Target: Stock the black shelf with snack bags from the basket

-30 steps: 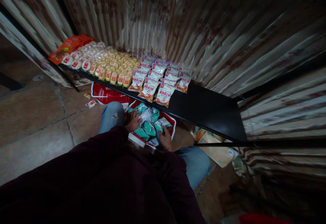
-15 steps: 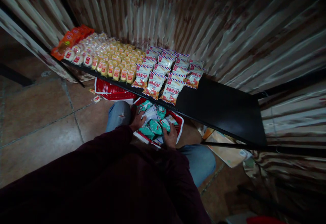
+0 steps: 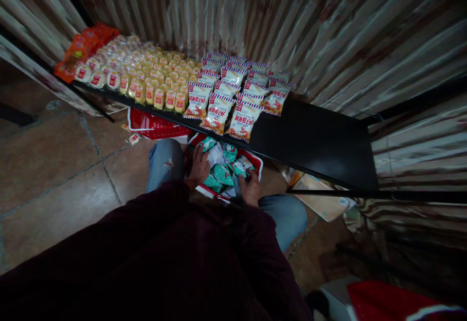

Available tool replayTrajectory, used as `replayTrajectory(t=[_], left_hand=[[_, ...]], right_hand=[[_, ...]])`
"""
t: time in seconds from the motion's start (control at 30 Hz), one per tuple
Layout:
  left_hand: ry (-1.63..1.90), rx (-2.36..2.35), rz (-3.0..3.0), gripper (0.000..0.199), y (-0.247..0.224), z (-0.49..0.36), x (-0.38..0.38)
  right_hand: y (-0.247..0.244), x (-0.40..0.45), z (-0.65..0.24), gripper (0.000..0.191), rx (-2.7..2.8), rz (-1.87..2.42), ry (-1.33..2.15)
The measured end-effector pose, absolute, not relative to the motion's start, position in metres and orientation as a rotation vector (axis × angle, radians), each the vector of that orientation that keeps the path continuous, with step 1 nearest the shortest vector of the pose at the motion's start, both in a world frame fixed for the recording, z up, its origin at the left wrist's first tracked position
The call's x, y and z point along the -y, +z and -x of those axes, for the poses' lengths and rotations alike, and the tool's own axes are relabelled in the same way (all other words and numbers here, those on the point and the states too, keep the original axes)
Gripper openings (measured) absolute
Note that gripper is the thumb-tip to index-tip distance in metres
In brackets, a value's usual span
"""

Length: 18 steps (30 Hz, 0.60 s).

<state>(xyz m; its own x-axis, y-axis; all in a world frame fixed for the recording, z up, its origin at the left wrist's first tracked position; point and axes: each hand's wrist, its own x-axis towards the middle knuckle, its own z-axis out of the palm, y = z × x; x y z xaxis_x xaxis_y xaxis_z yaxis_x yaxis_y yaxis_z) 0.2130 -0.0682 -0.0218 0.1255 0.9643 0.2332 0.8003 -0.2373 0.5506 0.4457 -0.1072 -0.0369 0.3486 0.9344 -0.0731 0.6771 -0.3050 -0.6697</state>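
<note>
**Dark shelf against a pleated, floral-patterned curtain (image 3: 219, 9), with both bare hands in the basket at its front edge**

The long, flat black shelf (image 3: 314, 141) stands low over a brown tiled floor (image 3: 65, 165). From where I stand beside the seated person, it bears, in order from the person's left, orange plastic packets (image 3: 78, 51), clear-wrapped white cakes (image 3: 113, 80), clear-wrapped yellow cakes (image 3: 159, 98), and white-and-orange bags with striped edges (image 3: 243, 120); its right-hand stretch is bare. The glossy green packets (image 3: 222, 175) lie jumbled in a red plastic basket with a white rim (image 3: 257, 161), between the knees of the person's blue jeans (image 3: 166, 163).

Step in hand, as I judge it: handling the packets inside the basket. Lifting one out would call for a closed grip on its wrapper and a path clear of the shelf's edge.

Pose: the forearms, in dark maroon sleeves (image 3: 166, 195), reach forward and converge. The left hand (image 3: 199, 166) lies at the basket's left side, fingers extended forward, thumb angled toward the packets. The right hand (image 3: 251, 190) bends inward at the opposite side, fingers partly curled. Whether either has hold of a packet, I cannot tell.
</note>
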Motion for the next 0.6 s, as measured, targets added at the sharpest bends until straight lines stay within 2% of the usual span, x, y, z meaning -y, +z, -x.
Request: replayTrajectory(t=[0.17,0.23,0.4,0.6], left_hand=[[0.755,-1.622,-2.125,0.045,-0.026,-0.218,0.075],[0.729,-1.635,-2.081,0.047,-0.032,-0.218,0.075],[0.703,-1.619,-2.073,0.048,-0.040,-0.215,0.071],[0.711,-1.637,-2.066,0.047,-0.043,-0.212,0.070]], right_hand=[[-0.033,0.129,-0.447,0.040,1.453,2.134,0.709],[-0.036,0.136,-0.439,0.048,1.494,2.110,0.731],[-0.045,0.138,-0.410,0.085,1.477,2.091,0.687],[-0.034,0.137,-0.416,0.090,1.414,2.092,0.710]])
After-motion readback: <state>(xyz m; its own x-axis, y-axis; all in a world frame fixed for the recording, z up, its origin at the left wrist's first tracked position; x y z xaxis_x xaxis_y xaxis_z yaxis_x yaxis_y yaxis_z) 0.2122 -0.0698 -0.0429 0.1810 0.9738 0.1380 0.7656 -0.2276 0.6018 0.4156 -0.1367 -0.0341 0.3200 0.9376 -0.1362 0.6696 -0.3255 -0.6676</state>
